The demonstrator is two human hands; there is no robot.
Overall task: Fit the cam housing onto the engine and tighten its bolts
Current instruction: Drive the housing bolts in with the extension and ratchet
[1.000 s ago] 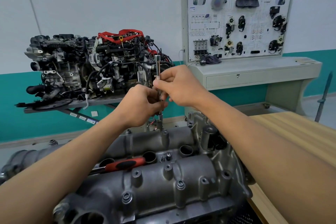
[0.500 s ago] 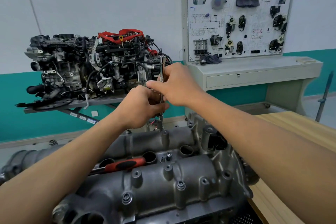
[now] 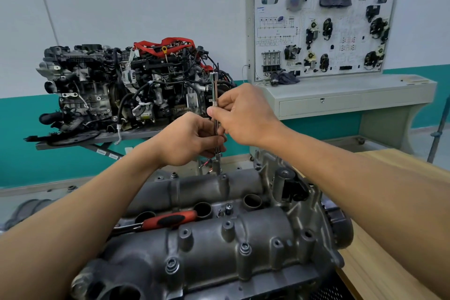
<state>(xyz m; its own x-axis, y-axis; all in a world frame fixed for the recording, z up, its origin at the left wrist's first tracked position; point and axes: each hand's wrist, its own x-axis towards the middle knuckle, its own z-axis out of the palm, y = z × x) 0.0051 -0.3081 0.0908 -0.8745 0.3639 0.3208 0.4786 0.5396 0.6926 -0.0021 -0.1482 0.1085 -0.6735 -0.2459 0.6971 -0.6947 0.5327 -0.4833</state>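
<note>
Below our left hand [image 3: 187,140] and right hand [image 3: 243,114], both pinching the extension bar [image 3: 215,90], it meets the cam housing [image 3: 214,248]: bolt-tightening, we judge; spin squarely next.

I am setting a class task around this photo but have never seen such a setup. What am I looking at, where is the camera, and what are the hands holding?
There is no robot: the picture comes from a camera worn on a person's head, looking forward and down over both forearms. The grey metal casting in front is the cam housing, beside a wooden bench. Both hands grip a steel socket bar standing upright on the housing's far edge: the left hand low, the right hand higher. A red-handled ratchet lies along the housing's middle groove. Behind are another engine on a stand and a wiring teaching board.
</note>
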